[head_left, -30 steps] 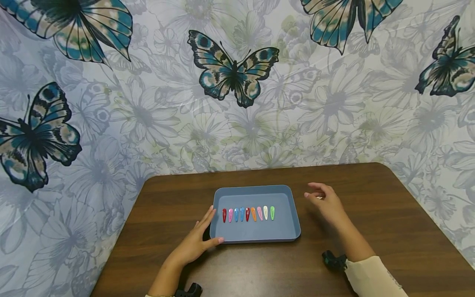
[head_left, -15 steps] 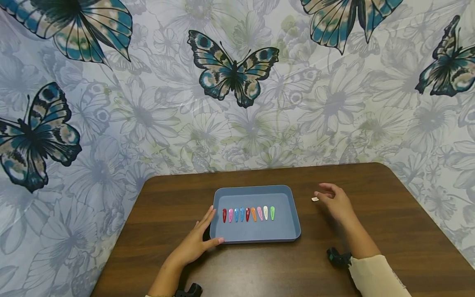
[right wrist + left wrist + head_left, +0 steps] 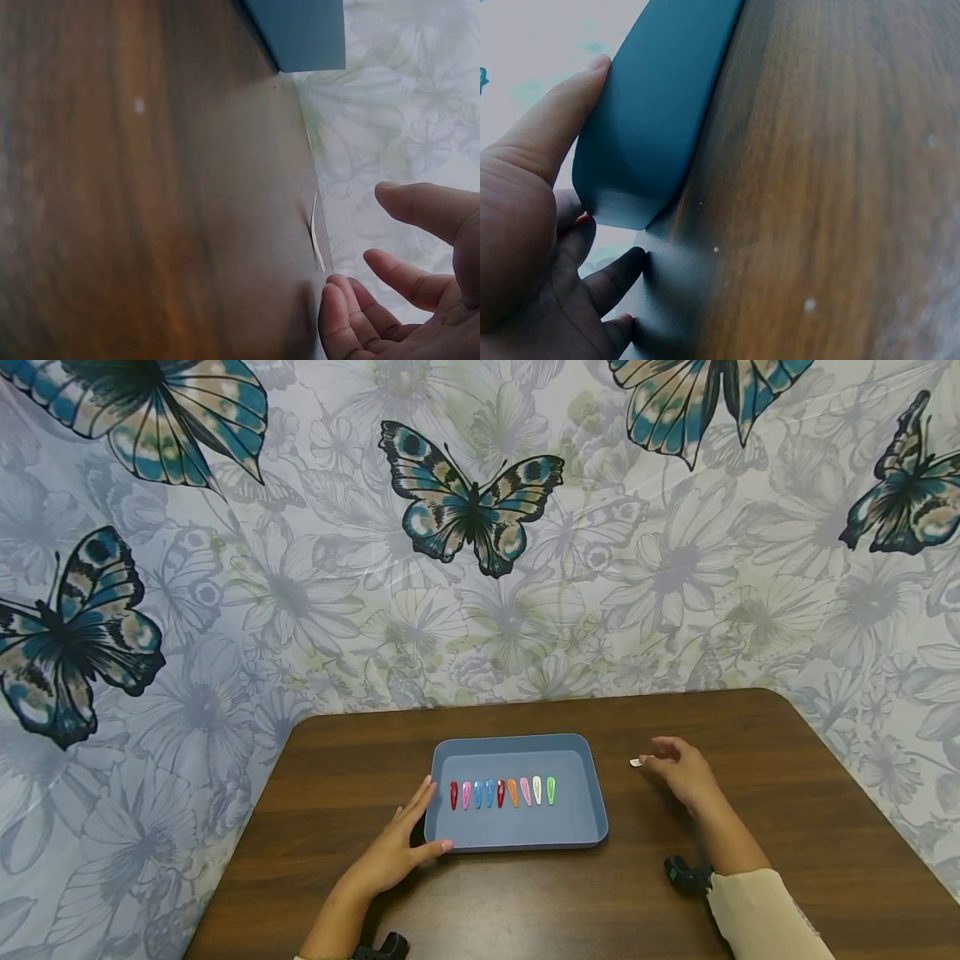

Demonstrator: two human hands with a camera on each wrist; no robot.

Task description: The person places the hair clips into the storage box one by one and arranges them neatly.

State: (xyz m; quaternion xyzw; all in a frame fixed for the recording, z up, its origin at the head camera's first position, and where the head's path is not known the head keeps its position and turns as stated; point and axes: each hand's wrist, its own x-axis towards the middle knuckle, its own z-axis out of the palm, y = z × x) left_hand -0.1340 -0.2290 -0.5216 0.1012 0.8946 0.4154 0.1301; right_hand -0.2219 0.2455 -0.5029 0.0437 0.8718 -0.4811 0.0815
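On the table lies a blue tray [image 3: 517, 827] with a row of several snap hair clips [image 3: 501, 792] in red, pink, blue, orange, white and green. My left hand [image 3: 390, 853] rests against the tray's left side, fingers stretched along it and thumb at the near left corner. In the left wrist view, the thumb touches the tray wall [image 3: 645, 127]. Right of the tray, my right hand [image 3: 681, 774] hovers by a small white curved piece [image 3: 636, 762] on the tabletop. The right wrist view shows this piece [image 3: 316, 234] edge-on beside the fingertips; contact is unclear. Thumb and fingers stand apart.
The brown wooden table [image 3: 540, 910] has rounded far corners. Behind it hangs a cloth [image 3: 300, 593] with flowers and butterflies. Dark devices [image 3: 686, 875] are strapped to both wrists.
My right hand has drawn back to the right, away from the tray, and the small white piece now shows on the table beside its fingertips. The left hand and tray have stayed put.
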